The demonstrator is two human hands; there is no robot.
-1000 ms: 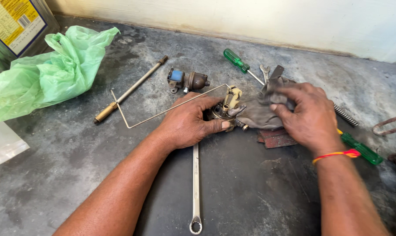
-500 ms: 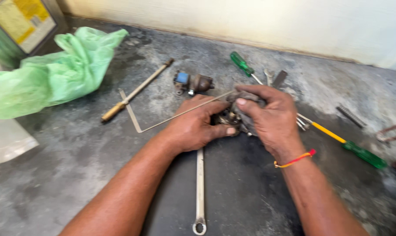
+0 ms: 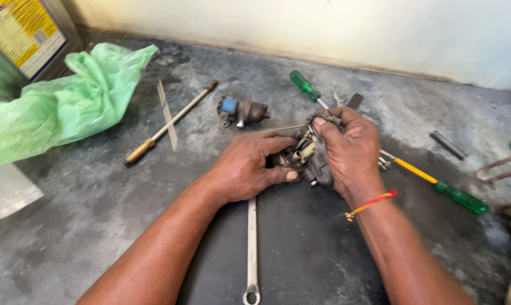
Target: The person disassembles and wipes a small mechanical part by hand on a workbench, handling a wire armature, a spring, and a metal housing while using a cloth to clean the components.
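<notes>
Both hands meet at the centre of a grey floor [image 3: 125, 226]. The left hand [image 3: 247, 166] closes around a small metal part [image 3: 300, 153], thumb beneath it. The right hand [image 3: 348, 149] presses a dark rag [image 3: 322, 164] against the part, fingers curled over the cloth. A thin wire [image 3: 272, 129] appears to run from the part, though blur obscures it. A spanner [image 3: 251, 248] lies below the hands; a green screwdriver [image 3: 305, 87] lies beyond.

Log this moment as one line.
left hand: grips small metal part | right hand: presses grey rag on it | wrench: on floor
</notes>
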